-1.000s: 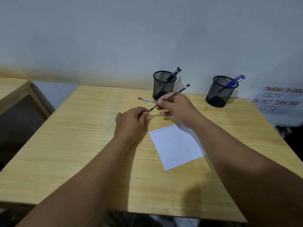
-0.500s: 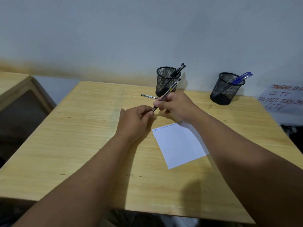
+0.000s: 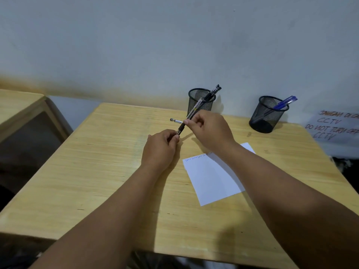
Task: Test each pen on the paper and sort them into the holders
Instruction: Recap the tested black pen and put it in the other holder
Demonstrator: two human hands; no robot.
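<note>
My right hand (image 3: pixel 209 131) grips a clear pen with a black grip (image 3: pixel 181 127) by its barrel, slanted with its top end over the left holder. My left hand (image 3: pixel 161 150) pinches that pen's lower end just above the table. A second pen (image 3: pixel 175 120) lies on the table behind my hands. The white paper (image 3: pixel 211 177) lies under my right forearm, with a line of scribbles along its top edge. The left black mesh holder (image 3: pixel 208 107) contains black pens (image 3: pixel 213 92). The right mesh holder (image 3: pixel 266 115) has blue pens (image 3: pixel 283 102).
The wooden table (image 3: pixel 108 171) stands against a pale wall. A handwritten CCTV notice (image 3: pixel 334 125) is at the right edge. Another wooden table (image 3: pixel 17 101) stands to the left across a gap.
The pen in my right hand has tilted more upright, its top now in front of the left holder. My left hand stays pinched on its lower end.
</note>
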